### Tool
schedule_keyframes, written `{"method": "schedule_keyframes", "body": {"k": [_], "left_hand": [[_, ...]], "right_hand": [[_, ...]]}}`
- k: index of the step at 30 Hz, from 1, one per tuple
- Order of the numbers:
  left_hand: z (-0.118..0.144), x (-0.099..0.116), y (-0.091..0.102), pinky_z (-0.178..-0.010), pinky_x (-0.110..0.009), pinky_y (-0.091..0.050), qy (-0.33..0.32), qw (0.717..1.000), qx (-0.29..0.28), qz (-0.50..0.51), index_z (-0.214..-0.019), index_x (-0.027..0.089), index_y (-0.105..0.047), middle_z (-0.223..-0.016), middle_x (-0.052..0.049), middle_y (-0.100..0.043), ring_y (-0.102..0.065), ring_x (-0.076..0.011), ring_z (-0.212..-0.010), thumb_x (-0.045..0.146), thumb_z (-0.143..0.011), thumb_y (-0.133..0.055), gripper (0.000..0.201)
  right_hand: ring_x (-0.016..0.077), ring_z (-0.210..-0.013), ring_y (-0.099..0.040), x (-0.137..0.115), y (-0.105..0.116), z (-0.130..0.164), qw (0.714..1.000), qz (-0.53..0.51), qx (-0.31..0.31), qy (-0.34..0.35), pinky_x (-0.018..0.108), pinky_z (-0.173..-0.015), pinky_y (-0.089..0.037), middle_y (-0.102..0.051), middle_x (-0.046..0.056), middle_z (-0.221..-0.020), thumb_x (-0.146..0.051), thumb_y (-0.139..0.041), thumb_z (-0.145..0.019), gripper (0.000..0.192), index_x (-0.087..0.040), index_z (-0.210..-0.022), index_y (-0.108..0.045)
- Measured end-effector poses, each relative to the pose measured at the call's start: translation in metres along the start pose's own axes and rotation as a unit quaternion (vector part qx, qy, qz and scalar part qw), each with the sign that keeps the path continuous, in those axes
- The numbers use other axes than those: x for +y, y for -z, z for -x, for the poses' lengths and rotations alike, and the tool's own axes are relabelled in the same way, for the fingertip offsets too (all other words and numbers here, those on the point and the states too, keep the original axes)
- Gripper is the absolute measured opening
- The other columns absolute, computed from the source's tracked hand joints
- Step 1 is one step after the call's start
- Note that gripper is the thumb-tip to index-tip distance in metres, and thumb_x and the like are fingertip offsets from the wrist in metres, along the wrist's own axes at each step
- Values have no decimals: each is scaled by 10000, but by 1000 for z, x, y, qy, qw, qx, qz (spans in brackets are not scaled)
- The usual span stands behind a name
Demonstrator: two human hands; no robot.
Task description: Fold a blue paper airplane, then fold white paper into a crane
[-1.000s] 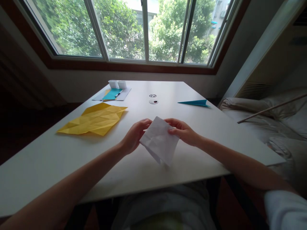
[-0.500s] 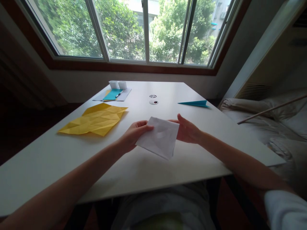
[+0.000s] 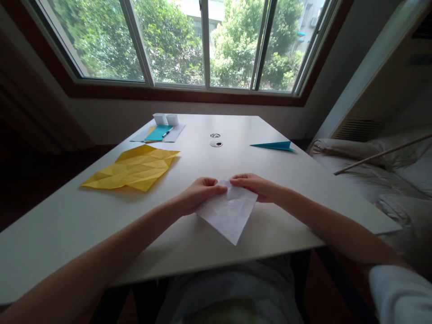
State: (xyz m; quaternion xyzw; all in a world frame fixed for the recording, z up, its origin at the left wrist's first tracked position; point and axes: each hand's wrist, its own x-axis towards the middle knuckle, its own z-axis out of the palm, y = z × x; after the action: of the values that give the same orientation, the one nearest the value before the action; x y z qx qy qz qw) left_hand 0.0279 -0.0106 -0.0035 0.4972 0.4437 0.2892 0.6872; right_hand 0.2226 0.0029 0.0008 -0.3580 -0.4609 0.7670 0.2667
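Two bare hands met at the far edge of a creased white paper sheet folded to a point (image 3: 228,213), which lay flat on the smooth white table (image 3: 84,216) just before the person, its tip aimed at the near edge. The left hand (image 3: 199,194) and the right hand (image 3: 254,186) each pressed curled fingertips onto that top edge, the grip of both closed down on the paper rather than lifting it. Thin and already wrinkled, the sheet could have skidded on the slick tabletop under uneven pressure, setting a crooked crease, or torn along an old fold. Well apart to the left lay a crumpled yellow paper sheet (image 3: 133,168); a slim teal paper dart (image 3: 275,145) sat far right.
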Motion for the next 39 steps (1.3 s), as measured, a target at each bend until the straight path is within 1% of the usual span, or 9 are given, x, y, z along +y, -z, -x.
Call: {"method": "schedule_keyframes", "body": {"k": [7, 15, 20, 22, 26, 28, 31, 35, 39], "left_hand": [[-3, -3, 1, -400, -157, -359, -38, 999, 33, -13, -664, 164, -465, -562, 36, -556, -515, -85, -458, 327, -575, -765, 353], [-2, 2, 3, -406, -201, -434, -50, 994, 96, 15, -840, 200, -433, -675, -8, -636, -594, -148, -501, 286, -563, -773, 447], [-7, 2, 11, -424, -229, -467, -56, 984, 165, 30, -993, 187, -463, -724, -38, -649, -614, -169, -536, 245, -588, -761, 506], [-8, 2, 13, -454, -234, -486, -42, 990, 126, 43, -1015, 152, -504, -755, -70, -662, -623, -171, -560, 230, -611, -748, 478], [-8, 2, 15, -494, -220, -499, 8, 997, -8, 76, -920, 69, -605, -750, -128, -678, -625, -163, -567, 211, -657, -715, 318], [-7, 2, 16, -503, -225, -504, 9, 996, -13, 86, -897, 60, -624, -743, -133, -683, -630, -169, -572, 197, -655, -717, 293], [-7, 3, 16, -538, -246, -519, -18, 994, 29, 102, -876, 69, -633, -747, -118, -689, -641, -180, -593, 177, -630, -731, 286], [-10, 4, 15, -584, -247, -523, -121, 974, 140, 132, -883, 98, -628, -761, -72, -689, -644, -163, -619, 163, -572, -763, 344], [-12, 4, 15, -610, -249, -519, -191, 949, 198, 154, -923, 112, -614, -783, -47, -682, -635, -147, -638, 181, -546, -777, 417]], "right_hand": [[86, -537, -594, 6, -2, -5, 999, -9, 47, -14, 143, -460, -474, -634, 4, -629, -136, -670, -688, 122, -134, -805, -637], [121, -707, -643, 4, 3, 3, 999, 17, -43, -22, 218, -630, -556, -651, 38, -852, -173, -723, -669, 388, -137, -1024, -572], [143, -799, -645, 3, 4, 4, 998, 14, -67, -10, 248, -720, -557, -646, 66, -894, -169, -709, -688, 337, -114, -992, -573], [140, -803, -643, 3, 5, 3, 999, 11, -53, 1, 239, -730, -553, -643, 65, -896, -154, -716, -677, 328, -112, -972, -578], [140, -820, -634, 2, 4, 3, 999, 10, -34, 17, 245, -734, -552, -630, 51, -936, -139, -733, -649, 387, -137, -1001, -572], [144, -832, -630, 2, 5, 3, 999, 19, -24, 26, 257, -735, -550, -625, 44, -953, -154, -737, -645, 404, -155, -1012, -568], [128, -776, -621, 3, 10, 1, 996, 81, 6, 44, 222, -656, -535, -629, 44, -913, -228, -733, -663, 366, -161, -991, -584], [75, -697, -572, 6, 16, -2, 982, 166, 53, 67, 131, -517, -442, -625, 22, -870, -323, -721, -676, 328, -181, -955, -623], [70, -708, -557, 8, 13, -2, 983, 164, 44, 74, 135, -553, -440, -615, 10, -866, -363, -701, -692, 277, -176, -888, -643]]}}
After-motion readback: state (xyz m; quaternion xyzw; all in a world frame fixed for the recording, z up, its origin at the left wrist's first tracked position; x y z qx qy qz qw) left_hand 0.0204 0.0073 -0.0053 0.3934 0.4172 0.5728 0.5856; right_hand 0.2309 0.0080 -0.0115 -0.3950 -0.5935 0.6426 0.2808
